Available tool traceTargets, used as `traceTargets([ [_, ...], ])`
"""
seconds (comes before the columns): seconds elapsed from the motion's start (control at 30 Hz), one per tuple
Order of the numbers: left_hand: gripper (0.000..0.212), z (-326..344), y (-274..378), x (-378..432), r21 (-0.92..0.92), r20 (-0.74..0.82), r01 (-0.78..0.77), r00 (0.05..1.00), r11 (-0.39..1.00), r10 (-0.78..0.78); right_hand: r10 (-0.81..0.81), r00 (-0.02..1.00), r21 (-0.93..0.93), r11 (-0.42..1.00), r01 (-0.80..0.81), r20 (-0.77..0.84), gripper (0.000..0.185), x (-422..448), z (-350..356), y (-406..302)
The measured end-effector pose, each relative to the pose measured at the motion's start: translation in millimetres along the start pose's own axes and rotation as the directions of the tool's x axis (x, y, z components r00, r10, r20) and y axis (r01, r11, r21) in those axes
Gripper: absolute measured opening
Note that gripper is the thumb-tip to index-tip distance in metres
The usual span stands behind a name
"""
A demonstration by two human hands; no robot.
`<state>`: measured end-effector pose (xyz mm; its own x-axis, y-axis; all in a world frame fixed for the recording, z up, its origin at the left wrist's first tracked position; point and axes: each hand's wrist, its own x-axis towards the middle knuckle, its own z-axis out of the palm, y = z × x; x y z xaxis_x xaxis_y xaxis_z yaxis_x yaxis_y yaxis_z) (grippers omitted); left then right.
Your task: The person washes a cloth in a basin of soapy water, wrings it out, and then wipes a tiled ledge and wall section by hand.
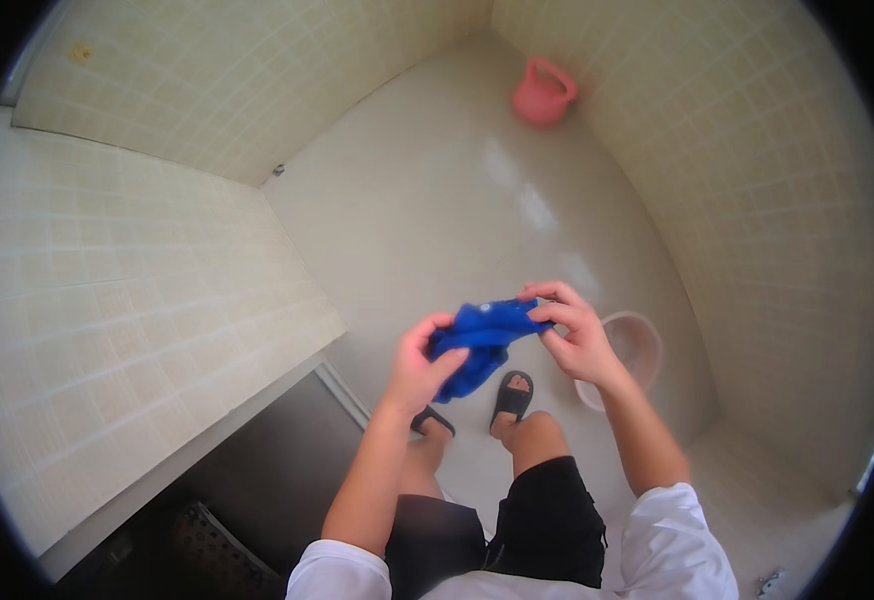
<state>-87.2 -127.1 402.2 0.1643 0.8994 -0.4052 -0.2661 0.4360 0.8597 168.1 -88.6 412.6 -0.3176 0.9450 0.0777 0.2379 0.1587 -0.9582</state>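
Observation:
A bunched blue cloth (493, 322), with a small white round spot near its upper edge, is stretched between my two hands above the floor. My left hand (425, 364) grips its left end, thumb on the near side and fingers partly hidden behind the fabric. At the opposite end, my right hand (575, 334) pinches the right corner between thumb and fingers. A loose fold hangs down beside my left thumb. What kind of cloth it is, I cannot tell.
A pale pink basin (632, 345) stands on the floor, partly behind my right forearm. Farther off, a pink pitcher-like container with a handle (542, 97) sits against the tiled right wall (744, 187). At left is a tiled wall (144, 300) beside a dark doorway (257, 465).

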Motion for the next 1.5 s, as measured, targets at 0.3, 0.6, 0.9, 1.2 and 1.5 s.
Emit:
traceTargets([
  [0.3,0.028,8.0,70.8,-6.1,0.244,-0.156,0.023,0.988,0.970,0.016,0.488,0.863,0.750,0.520,-0.409,0.132,0.024,48.5,14.8,-58.6],
  [0.6,0.028,-41.4,89.6,40.5,-0.122,-0.175,0.065,0.981,0.990,-0.086,0.616,0.768,0.814,0.350,-0.463,0.172,0.024,145.3,55.6,-48.5],
  [0.9,0.041,-52.7,101.2,96.8,-0.167,-0.277,0.111,0.948,0.980,-0.155,0.691,0.718,0.716,0.459,-0.526,0.085,0.031,223.7,45.2,31.6],
  [1.2,0.060,-27.2,121.3,159.9,-0.135,-0.395,0.215,0.884,0.967,-0.251,0.741,0.661,0.253,0.666,-0.701,-0.117,0.040,276.2,-47.2,128.0],
  [1.5,0.042,21.4,88.5,240.7,-0.456,-0.638,0.014,0.692,0.890,-0.338,0.492,0.779,-0.432,0.650,-0.626,-0.388,0.052,346.7,-194.3,361.5],
])
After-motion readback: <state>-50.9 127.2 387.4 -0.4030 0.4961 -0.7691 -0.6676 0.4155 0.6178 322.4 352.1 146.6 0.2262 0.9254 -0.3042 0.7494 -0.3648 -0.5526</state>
